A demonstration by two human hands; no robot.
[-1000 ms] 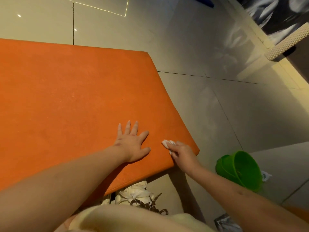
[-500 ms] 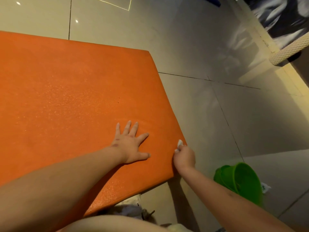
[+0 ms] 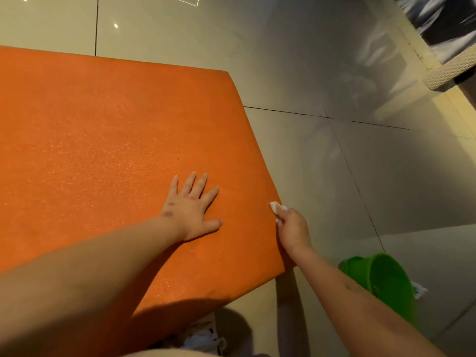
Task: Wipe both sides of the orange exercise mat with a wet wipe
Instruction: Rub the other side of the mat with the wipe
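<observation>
The orange exercise mat (image 3: 103, 150) fills the left and middle of the view, lying flat over the tiled floor. My left hand (image 3: 192, 208) rests flat on it near its right side, fingers spread. At the mat's right edge my right hand (image 3: 292, 228) grips a small white wet wipe (image 3: 277, 207) and holds it against that edge; most of the wipe is hidden under the fingers.
A green plastic bucket (image 3: 383, 282) lies on its side on the floor at lower right, with a small white packet (image 3: 418, 289) behind it. A white woven furniture corner (image 3: 450, 73) juts in at upper right. White shoes (image 3: 206, 336) show below the mat's near edge.
My right hand has slid the wipe off the mat's top surface to its right edge and a little farther along it. The left hand has stayed planted.
</observation>
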